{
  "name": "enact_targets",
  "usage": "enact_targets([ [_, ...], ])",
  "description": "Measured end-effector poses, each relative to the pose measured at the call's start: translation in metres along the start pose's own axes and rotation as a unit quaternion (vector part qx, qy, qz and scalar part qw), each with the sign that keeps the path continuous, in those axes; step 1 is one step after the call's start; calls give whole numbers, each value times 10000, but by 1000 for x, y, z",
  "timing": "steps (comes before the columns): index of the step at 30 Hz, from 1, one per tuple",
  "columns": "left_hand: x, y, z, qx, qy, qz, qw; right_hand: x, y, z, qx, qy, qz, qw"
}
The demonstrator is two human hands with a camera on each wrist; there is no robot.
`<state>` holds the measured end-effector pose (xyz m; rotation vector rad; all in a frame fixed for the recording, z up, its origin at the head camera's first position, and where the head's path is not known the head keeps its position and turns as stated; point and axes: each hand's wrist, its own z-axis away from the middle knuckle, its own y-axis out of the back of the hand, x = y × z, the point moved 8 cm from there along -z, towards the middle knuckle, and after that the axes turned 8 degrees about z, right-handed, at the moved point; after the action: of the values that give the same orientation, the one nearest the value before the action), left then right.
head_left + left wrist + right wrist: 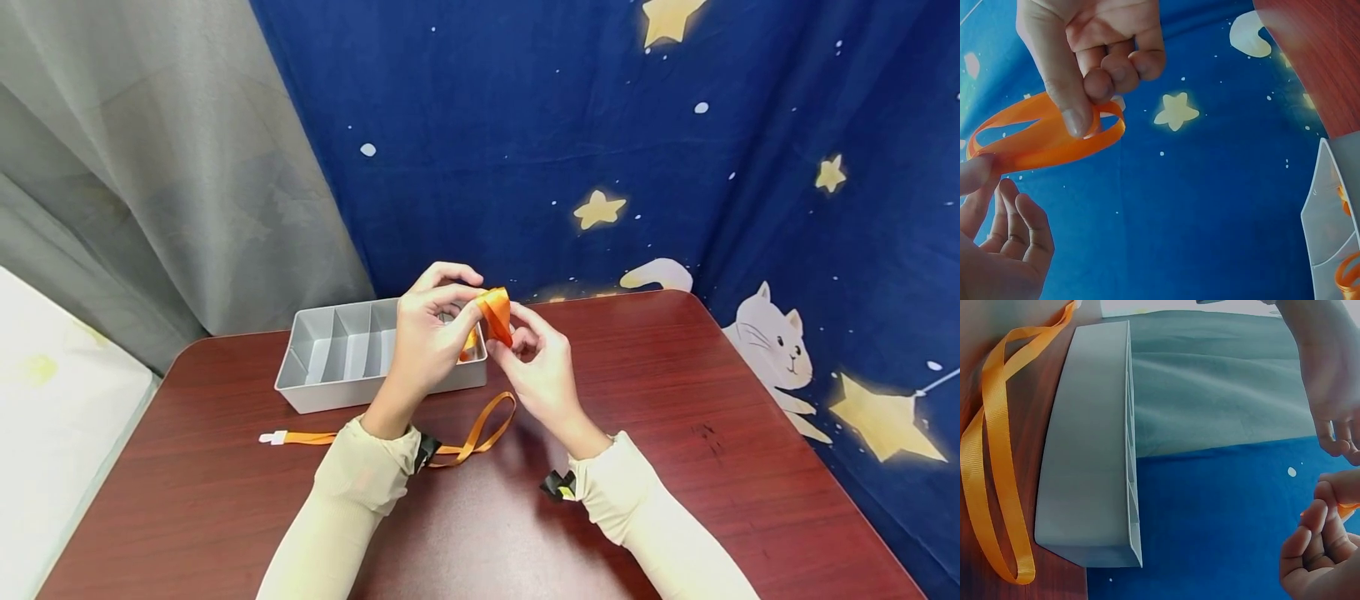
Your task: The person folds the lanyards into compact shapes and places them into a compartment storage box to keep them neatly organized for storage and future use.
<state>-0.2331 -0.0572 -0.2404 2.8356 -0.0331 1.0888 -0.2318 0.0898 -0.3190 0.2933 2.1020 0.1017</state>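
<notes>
Between both hands, raised above the right end of a grey divided tray (330,393), is an orange lanyard (496,313) wound into a flat loop. My left hand (431,333) pinches one end of the loop between thumb and index finger. At the other end, my right hand (543,367) grips the ribbon, its thumb (1075,119) pressed on the band and its other fingers curled. In the left wrist view the layered ribbon (1041,140) spans from hand to hand. More coiled orange ribbon (1350,275) lies in the tray's right compartment, partly hidden behind my left hand in the head view.
Another orange lanyard (480,429) lies loosely looped on the dark red table (637,375) in front of the tray, partly under my left sleeve. Its white plastic clip (274,437) points left. Blue and grey curtains hang behind the table.
</notes>
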Motion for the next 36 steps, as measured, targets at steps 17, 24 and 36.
enact_targets([
  [17, -1, 8, -5, 46, -13, -251, 9997, -5, -4, 7, -824, 45, 289, 9962],
  [24, -11, 9, -7, -335, 498, -16, 9982, -9, -4, 15, -1777, 236, -348, 9832],
  [36, -27, 6, -1, -649, 1361, 545, 9871, -18, 4, 22, -2065, 742, -872, 9717],
])
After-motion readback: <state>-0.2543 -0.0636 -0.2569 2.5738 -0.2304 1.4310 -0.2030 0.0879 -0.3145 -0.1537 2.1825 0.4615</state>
